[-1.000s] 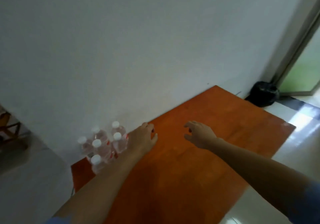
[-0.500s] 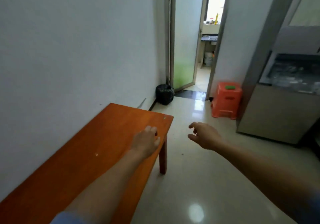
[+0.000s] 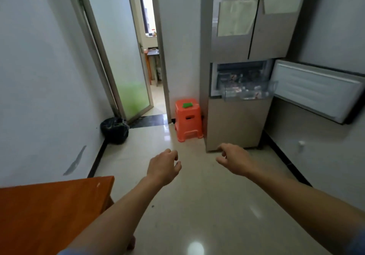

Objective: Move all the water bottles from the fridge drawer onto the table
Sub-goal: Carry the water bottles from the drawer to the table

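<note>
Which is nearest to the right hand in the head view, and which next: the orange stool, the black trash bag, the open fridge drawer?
Measured from the right hand:
1. Orange stool, on the floor ahead and to its left, beside the fridge.
2. Open fridge drawer, higher up and ahead.
3. Black trash bag, far left by the wall.

We have open floor [image 3: 197, 205] ahead of both empty hands, left hand [image 3: 163, 167] and right hand [image 3: 236, 161], up to the fridge [image 3: 237, 124] at far right. Its swung-out door [image 3: 316, 90] juts on the right beside the pulled-out drawer [image 3: 248, 91]. An orange stool [image 3: 187, 119] stands just left of the fridge; the surface [image 3: 49, 211] blocks the near left
</note>
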Action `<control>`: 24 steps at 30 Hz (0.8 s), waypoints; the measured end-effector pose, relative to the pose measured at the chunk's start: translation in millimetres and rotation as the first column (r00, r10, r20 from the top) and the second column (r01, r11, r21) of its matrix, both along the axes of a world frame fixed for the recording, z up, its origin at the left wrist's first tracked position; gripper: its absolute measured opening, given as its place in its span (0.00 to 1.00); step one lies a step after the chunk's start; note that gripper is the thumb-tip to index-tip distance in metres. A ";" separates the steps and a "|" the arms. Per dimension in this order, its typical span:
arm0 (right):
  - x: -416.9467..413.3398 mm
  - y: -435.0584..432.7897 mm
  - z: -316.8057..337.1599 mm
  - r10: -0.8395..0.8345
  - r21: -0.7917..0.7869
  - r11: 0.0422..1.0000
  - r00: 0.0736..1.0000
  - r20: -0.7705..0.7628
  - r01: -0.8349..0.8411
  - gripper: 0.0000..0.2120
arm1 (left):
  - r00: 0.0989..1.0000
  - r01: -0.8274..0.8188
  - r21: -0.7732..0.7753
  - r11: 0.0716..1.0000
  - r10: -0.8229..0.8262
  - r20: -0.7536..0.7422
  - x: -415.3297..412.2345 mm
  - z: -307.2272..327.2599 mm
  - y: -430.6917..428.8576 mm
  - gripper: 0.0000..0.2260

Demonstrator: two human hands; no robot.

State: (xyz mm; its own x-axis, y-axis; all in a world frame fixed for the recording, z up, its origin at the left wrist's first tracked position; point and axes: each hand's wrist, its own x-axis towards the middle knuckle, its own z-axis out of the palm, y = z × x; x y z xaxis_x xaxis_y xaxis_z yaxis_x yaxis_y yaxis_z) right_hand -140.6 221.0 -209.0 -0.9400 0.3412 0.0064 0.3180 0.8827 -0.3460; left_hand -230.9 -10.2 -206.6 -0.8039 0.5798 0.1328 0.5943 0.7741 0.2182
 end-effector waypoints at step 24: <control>-234.7 427.0 -11.7 -0.390 -0.042 0.921 0.920 -0.035 0.388 0.21 | 0.897 0.441 -0.029 0.897 -0.441 0.001 -320.8 -1.3 460.7 0.09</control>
